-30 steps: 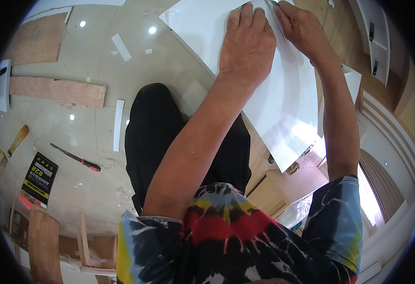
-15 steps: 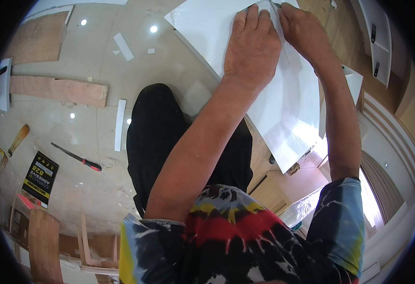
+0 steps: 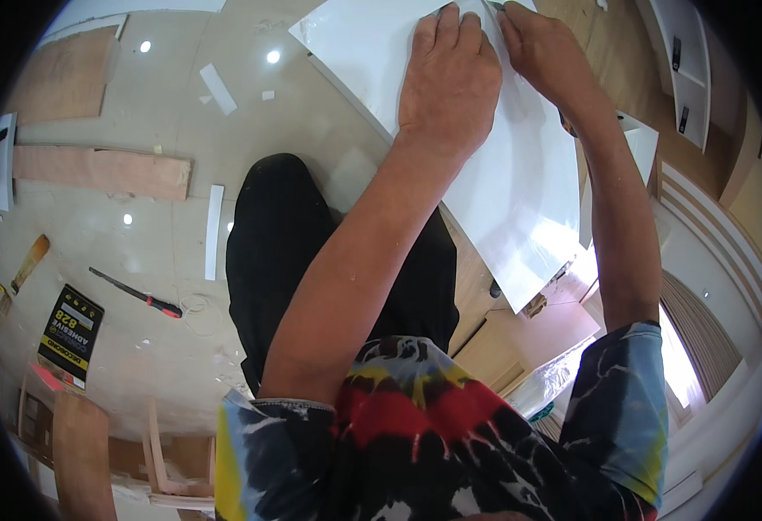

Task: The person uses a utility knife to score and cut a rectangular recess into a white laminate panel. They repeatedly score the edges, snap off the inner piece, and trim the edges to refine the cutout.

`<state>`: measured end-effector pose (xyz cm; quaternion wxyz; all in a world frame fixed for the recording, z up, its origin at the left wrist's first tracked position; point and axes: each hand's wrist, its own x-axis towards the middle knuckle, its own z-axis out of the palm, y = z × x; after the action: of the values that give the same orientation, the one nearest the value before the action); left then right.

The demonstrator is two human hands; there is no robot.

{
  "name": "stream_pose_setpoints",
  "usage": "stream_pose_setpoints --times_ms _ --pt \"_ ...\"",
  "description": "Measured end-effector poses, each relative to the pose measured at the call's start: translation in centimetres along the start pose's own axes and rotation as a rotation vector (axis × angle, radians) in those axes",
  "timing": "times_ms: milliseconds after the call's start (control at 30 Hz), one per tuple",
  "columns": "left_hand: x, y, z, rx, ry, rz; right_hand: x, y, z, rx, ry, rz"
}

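A glossy white panel (image 3: 520,204) with a squared corner lies slantwise in front of me, over my knee. My left hand (image 3: 452,82) rests palm down on it, the fingers stretched toward the far edge and a dark sliver showing by the fingertips. Close beside it, my right hand (image 3: 547,52) is closed in a pinch. A small grey tip peeks out of the right fingers, too little to name. The top border of the view cuts off the spot where both hands meet the panel.
On the tiled floor at left lie a hand saw (image 3: 142,293), a brush (image 3: 30,260), a black-and-yellow adhesive can (image 3: 72,334), a wooden board (image 3: 103,171) and a white strip (image 3: 214,233). White cabinets (image 3: 683,74) stand at right. A curved plywood piece (image 3: 81,451) is at lower left.
The whole scene has shifted slightly left in the view. Both hands stay at the panel's far part in nearly the same pose.
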<state>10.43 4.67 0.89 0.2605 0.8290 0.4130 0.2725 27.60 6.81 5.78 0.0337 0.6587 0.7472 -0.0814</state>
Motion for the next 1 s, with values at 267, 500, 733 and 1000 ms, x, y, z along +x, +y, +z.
stream_pose_setpoints --times_ms 267,500,733,1000 --pt "0.0 -0.2 0.3 -0.069 0.057 -0.028 -1.3 0.0 0.0 0.046 -0.055 0.111" --pt "1.1 0.6 0.2 0.131 -0.072 -0.048 -0.8 -0.1 0.1 0.128 0.064 -0.012" --pt "1.9 -0.3 0.8 0.143 -0.002 -0.072 0.2 -1.0 -0.8 0.152 0.014 -0.006" --pt "2.5 -0.2 1.3 0.214 -0.015 -0.062 0.0 -1.9 0.0 0.005 0.032 0.087"
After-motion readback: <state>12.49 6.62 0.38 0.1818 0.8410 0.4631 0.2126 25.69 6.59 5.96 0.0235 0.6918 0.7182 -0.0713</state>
